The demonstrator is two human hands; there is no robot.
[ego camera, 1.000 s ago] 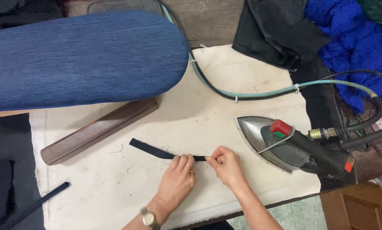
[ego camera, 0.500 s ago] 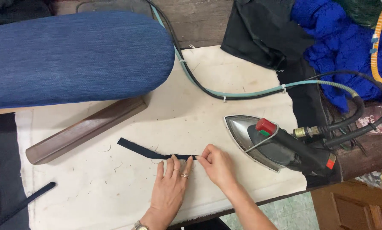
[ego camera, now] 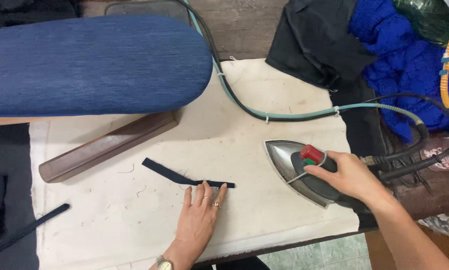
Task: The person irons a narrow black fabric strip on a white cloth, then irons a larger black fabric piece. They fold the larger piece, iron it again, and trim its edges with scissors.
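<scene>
Dark navy fabric strip [ego camera: 184,177] is lying pinned on the cream-padded desk [ego camera: 264,220] under the flat, open left hand [ego camera: 199,217], while the right hand [ego camera: 347,175] is gripping the grey steam iron [ego camera: 297,167].

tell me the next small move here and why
Probably lift the iron and bring it left onto the strip. The right hand grips the iron's handle, while the left hand lies flat with its fingertips pinning the strip's right end to the pad.
</scene>
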